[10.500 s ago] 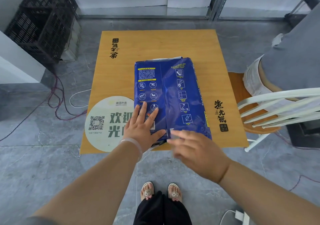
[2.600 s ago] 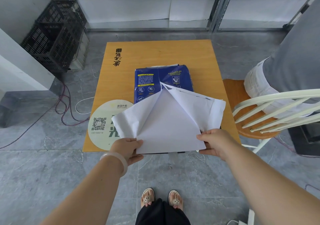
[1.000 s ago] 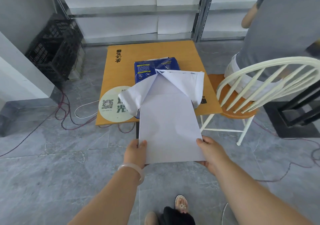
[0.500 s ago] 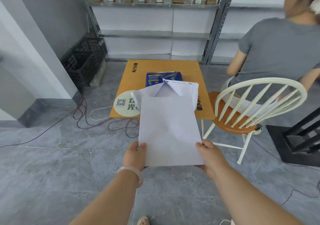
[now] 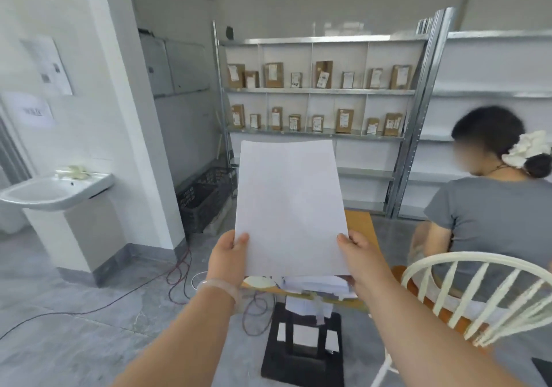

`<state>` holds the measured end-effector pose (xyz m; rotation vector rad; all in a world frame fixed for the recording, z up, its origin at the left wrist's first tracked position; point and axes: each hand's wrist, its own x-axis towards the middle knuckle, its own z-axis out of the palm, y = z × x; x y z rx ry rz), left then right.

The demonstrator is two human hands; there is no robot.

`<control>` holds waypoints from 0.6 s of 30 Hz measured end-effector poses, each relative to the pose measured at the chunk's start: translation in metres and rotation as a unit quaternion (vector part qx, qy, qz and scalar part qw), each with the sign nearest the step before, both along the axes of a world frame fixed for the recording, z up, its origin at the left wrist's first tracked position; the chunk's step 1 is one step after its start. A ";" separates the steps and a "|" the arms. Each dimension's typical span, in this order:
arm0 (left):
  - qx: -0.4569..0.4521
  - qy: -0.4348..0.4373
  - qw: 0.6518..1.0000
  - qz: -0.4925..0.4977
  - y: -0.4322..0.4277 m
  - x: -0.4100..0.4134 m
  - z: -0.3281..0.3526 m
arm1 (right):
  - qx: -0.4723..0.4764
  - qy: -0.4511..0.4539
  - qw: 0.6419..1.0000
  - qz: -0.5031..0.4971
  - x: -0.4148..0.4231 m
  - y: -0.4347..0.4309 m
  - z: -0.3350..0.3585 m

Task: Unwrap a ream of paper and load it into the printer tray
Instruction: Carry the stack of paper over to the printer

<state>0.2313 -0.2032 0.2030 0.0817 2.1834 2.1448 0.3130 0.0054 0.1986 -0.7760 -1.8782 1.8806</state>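
I hold a white stack of paper (image 5: 289, 204) upright in front of me. My left hand (image 5: 228, 256) grips its lower left corner and my right hand (image 5: 360, 255) grips its lower right corner. The stack hides most of the wooden table (image 5: 360, 225) behind it. Under the stack's lower edge, the opened white wrapper (image 5: 316, 283) lies on the table. No printer or tray is in view.
A person in a grey shirt (image 5: 490, 216) sits on a white spindle chair (image 5: 466, 294) at the right. A sink (image 5: 56, 191) stands at the left, black crates (image 5: 203, 198) and metal shelves with boxes (image 5: 316, 100) behind. Cables (image 5: 176, 273) trail across the floor.
The paper stack came out of the wrapper and rose from flat to upright between my hands. My view lifted from the table to the room and I stand farther back.
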 end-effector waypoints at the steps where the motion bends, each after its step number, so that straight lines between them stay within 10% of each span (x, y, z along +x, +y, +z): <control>1: 0.003 0.014 1.000 0.004 -0.007 -0.005 0.014 | -0.005 0.020 1.000 0.010 -0.008 -0.006 0.015; 18: 0.038 0.096 0.966 0.237 -0.273 -0.072 0.094 | -0.004 0.150 0.958 0.245 -0.171 -0.259 0.097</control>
